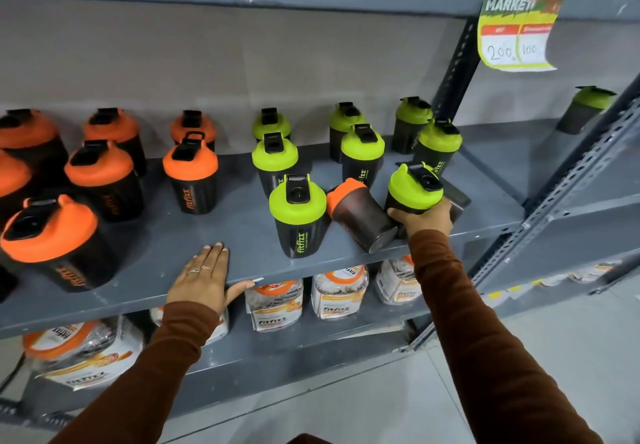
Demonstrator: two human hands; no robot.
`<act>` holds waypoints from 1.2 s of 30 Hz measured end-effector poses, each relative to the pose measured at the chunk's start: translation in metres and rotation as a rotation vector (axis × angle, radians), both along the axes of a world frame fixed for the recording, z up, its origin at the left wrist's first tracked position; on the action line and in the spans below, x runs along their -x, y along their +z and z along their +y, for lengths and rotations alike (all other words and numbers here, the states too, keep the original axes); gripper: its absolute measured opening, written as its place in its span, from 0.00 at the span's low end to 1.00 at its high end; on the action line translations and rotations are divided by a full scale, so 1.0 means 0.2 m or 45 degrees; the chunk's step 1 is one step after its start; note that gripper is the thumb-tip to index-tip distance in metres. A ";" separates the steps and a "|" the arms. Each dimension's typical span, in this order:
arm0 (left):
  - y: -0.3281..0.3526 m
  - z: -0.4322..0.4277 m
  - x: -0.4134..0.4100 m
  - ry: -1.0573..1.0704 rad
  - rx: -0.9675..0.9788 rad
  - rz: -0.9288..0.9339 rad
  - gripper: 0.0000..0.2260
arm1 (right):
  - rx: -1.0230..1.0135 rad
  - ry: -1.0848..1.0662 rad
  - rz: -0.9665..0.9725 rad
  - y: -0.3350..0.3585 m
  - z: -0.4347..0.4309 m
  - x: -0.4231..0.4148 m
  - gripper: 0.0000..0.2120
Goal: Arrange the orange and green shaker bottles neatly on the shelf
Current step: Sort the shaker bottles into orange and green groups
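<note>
Right hand (pixel 424 218) clamped round green-lidded black plastic shaker bottle (pixel 414 194), near-right on grey metal shelf (pixel 242 235); left hand (pixel 204 279) flat, open, on near edge. Set upright w/ green row, clear of tipped orange-lidded bottle (pixel 360 213) touching left.

The grey metal shelf (pixel 242 235) carries upright black shaker bottles: orange-lidded ones (pixel 190 180) grouped left, green-lidded ones (pixel 298 215) right. One orange-lidded bottle (pixel 360 215) lies tipped among the green.
</note>
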State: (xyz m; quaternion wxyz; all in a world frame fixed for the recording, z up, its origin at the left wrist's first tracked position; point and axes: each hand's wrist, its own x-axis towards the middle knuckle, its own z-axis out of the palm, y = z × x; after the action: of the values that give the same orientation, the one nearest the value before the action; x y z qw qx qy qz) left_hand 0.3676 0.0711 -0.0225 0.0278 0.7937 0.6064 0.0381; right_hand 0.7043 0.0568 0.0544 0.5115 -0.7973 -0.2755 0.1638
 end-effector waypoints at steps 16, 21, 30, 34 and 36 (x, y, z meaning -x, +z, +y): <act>0.04 -0.02 -0.02 0.026 0.024 0.169 0.36 | 0.115 0.593 -1.060 0.05 0.05 0.43 0.37; 0.04 -0.02 -0.01 0.028 0.013 0.161 0.36 | 0.479 0.533 -1.189 -0.06 0.12 0.42 0.33; 0.04 -0.01 -0.02 0.033 0.028 0.200 0.36 | 0.135 0.448 -0.997 -0.07 0.04 0.41 0.42; 0.04 -0.02 -0.01 0.020 -0.011 0.176 0.36 | -0.306 0.350 -0.686 -0.05 -0.07 0.43 0.44; 0.04 -0.02 -0.01 0.008 -0.025 0.144 0.35 | -0.520 0.277 -0.461 -0.02 -0.12 0.44 0.47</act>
State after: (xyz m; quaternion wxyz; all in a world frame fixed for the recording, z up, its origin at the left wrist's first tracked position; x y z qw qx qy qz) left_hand 0.3695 0.0674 -0.0148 -0.0143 0.7929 0.6092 -0.0008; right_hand 0.6160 0.0333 0.0498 0.5834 -0.6598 -0.4735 0.0138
